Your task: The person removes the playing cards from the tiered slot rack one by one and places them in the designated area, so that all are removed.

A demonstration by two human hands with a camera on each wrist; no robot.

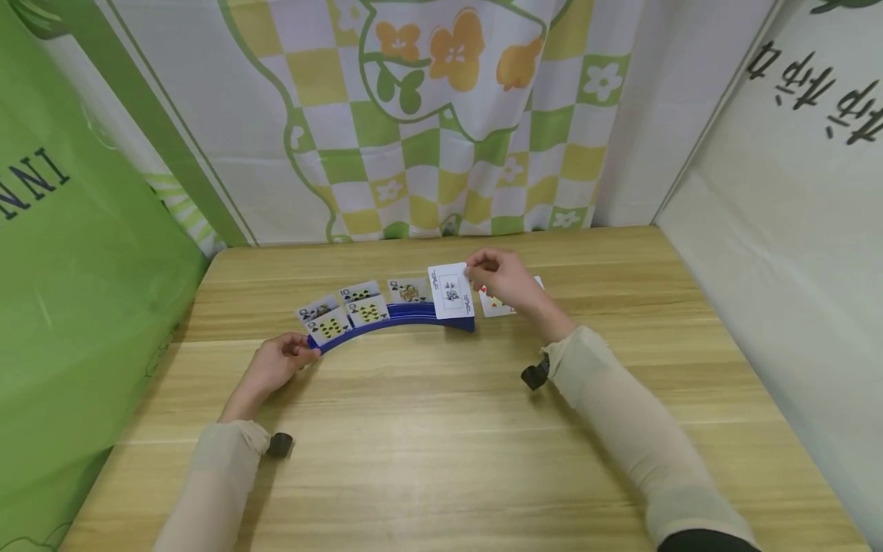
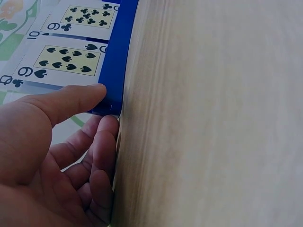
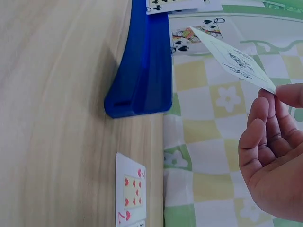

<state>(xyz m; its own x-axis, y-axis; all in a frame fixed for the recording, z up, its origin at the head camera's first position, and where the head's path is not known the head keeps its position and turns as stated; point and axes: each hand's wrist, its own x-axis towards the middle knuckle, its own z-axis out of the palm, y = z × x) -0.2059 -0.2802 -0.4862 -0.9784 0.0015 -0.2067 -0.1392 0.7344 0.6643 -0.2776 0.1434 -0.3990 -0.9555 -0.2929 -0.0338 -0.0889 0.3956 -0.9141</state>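
A curved blue card holder stands on the table with playing cards in it. My left hand grips its left end, thumb on top and fingertips against the end. A nine of spades and a nine of clubs sit in the front slot, with other cards behind them. Farther right, a queen of spades stands in the back. My right hand pinches a joker card by its edge, between thumb and fingers, above the holder's right end.
On the table to the right of the holder lies a seven of hearts, over another card and partly hidden by my right hand in the head view. A patterned curtain hangs behind the wooden table. Green cloth borders the left side.
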